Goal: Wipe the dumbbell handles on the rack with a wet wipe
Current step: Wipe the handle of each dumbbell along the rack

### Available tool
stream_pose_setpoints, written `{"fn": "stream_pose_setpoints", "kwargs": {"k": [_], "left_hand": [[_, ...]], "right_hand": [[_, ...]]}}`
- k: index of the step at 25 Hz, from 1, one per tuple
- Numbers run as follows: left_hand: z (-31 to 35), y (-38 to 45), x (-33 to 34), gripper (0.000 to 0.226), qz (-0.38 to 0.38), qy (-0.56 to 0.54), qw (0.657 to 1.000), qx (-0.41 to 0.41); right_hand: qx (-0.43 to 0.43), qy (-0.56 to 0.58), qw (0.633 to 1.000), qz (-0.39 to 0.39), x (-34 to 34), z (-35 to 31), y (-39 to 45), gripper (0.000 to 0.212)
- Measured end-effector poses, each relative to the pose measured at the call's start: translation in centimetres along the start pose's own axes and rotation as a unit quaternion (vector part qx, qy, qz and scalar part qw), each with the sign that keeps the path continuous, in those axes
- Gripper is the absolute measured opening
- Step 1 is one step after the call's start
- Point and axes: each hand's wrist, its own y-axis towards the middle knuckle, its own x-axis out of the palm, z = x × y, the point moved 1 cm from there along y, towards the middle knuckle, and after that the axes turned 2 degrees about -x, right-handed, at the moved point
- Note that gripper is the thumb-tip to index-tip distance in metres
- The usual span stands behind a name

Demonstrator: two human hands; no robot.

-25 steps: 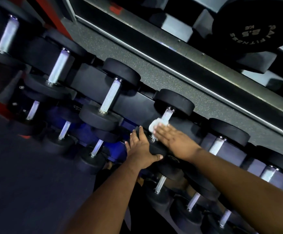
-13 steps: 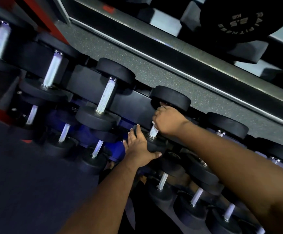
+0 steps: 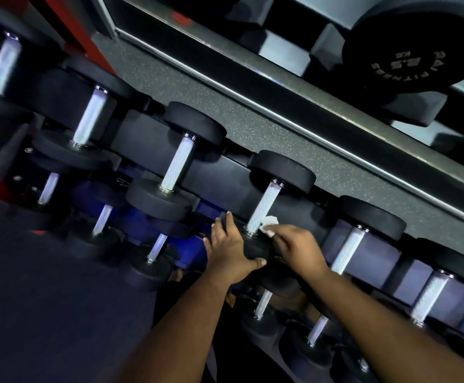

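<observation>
Dumbbell rack [image 3: 153, 150], upper tier: a row of black round-headed dumbbells lies across the rails, knurled metal handles exposed. The dumbbell under attention [image 3: 280, 168] sits near the middle of that tier, its handle [image 3: 264, 207] bare along most of its length.

Left hand [image 3: 229, 250]: fingers and thumb curled over the near head of this dumbbell at the front edge of the rack, gripping it; the thumb lies along the head's lower side.

Right hand [image 3: 298, 248]: fingers bent, pinching a crumpled white wet wipe [image 3: 268, 225] at the fingertips. The wipe is just beside the lower end of the handle, close to the collar; whether it actually touches the metal cannot be told.

Neighbouring dumbbells stand to either side on the same tier, one to the left [image 3: 178, 164] and one to the right [image 3: 348, 251]. A lower tier of smaller dumbbells [image 3: 157, 246] runs beneath the forearms. Speckled rubber flooring [image 3: 253, 125] lies behind the rack. A large weight head with raised lettering [image 3: 413, 60] occupies the upper right.
</observation>
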Motion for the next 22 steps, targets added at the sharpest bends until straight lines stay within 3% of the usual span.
{"fn": "stream_pose_setpoints", "kwargs": {"k": [2,3,5,8,10,11,14,15,17,18,20,22], "left_hand": [[0.1,-0.1,-0.1,0.143,0.001,0.001,1.000,0.002],[0.1,-0.2,-0.2,0.143,0.001,0.001,1.000,0.002],[0.3,-0.1,-0.3,0.143,0.001,0.005,1.000,0.002],[0.3,0.0,-0.4,0.143,-0.013,0.012,1.000,-0.003],[0.2,-0.1,-0.4,0.143,-0.018,0.016,1.000,-0.002],[0.2,-0.1,-0.5,0.144,-0.019,0.021,1.000,0.002],[0.3,-0.1,-0.9,0.142,-0.036,0.034,0.999,0.013],[0.3,-0.2,-1.0,0.141,-0.043,0.036,0.998,0.014],[0.3,0.1,-1.4,0.140,-0.070,0.043,0.997,0.014],[0.3,0.1,-1.5,0.139,-0.083,0.047,0.995,0.011],[0.3,0.4,-1.7,0.137,-0.108,0.053,0.993,0.009],[0.2,0.6,-1.7,0.135,-0.128,0.050,0.990,0.012]], "right_hand": [[0.219,0.113,0.954,0.168,0.6,-0.2,0.3,0.017],[0.299,0.148,0.920,0.205,1.3,-0.5,0.9,0.014],[0.368,0.219,0.882,0.197,3.0,-1.5,3.0,0.020],[0.382,0.228,0.886,0.135,4.9,-3.8,4.1,0.038],[0.371,0.211,0.900,0.087,5.6,-4.4,3.0,0.039],[0.380,0.242,0.890,0.074,5.3,-4.2,3.2,0.035],[0.469,0.424,0.762,0.144,3.2,-3.2,7.1,0.022],[0.472,0.452,0.738,0.168,2.7,-3.3,8.1,0.019],[0.456,0.472,0.737,0.162,3.0,-3.8,8.0,0.009],[0.447,0.497,0.735,0.113,3.4,-4.1,7.4,0.009],[0.448,0.554,0.701,0.044,3.6,-3.4,7.4,0.005],[0.464,0.596,0.648,0.097,2.6,-1.8,9.6,0.003]]}}
